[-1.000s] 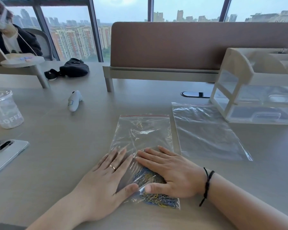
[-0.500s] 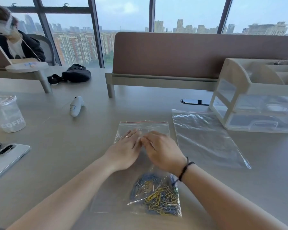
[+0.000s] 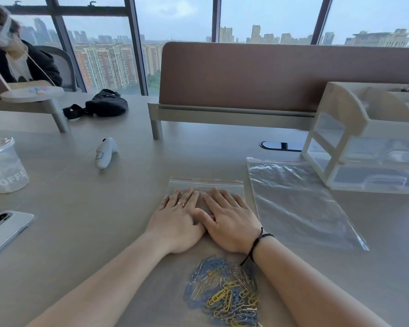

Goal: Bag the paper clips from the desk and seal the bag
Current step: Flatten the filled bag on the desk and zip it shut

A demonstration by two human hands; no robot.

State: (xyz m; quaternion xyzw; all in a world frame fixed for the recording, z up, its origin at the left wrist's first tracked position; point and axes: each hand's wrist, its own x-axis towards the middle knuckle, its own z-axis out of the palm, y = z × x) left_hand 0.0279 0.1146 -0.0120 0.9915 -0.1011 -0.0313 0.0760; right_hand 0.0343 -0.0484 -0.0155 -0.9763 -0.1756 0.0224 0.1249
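At the far left we see 1 clear plastic cup [image 3: 4, 166] printed with "COFFEE" and, nearer us, 1 silver phone [image 3: 3, 228] lying flat at the edge of the grey desk [image 3: 80, 220]. Further back sit 1 black pouch [image 3: 104, 105] and 1 white handheld controller [image 3: 105, 152], well apart from each other. In the middle lies 1 zip bag [image 3: 204, 182] with a red line along its far edge, flat on the desk. Our left hand [image 3: 178, 219] rests palm down on the upper part of that bag, fingers straight and together, gripping nothing; 1 ring [image 3: 181, 204] shows on 1 finger. Our right hand [image 3: 229, 221] lies just beside it, also flat and pressing the plastic with extended fingers, thumbs touching in between; 1 black cord bracelet [image 3: 255, 244] circles that wrist. The paper clips [image 3: 224, 296], 1 heap of blue and yellow ones too many to count, sit inside the near end of the bag, between our 2 forearms. To the right lies 1 second, larger clear bag [image 3: 300, 204], just beside the first. At the far right stands 1 cream desk organizer [image 3: 368, 138] with 2 clear drawers visible.
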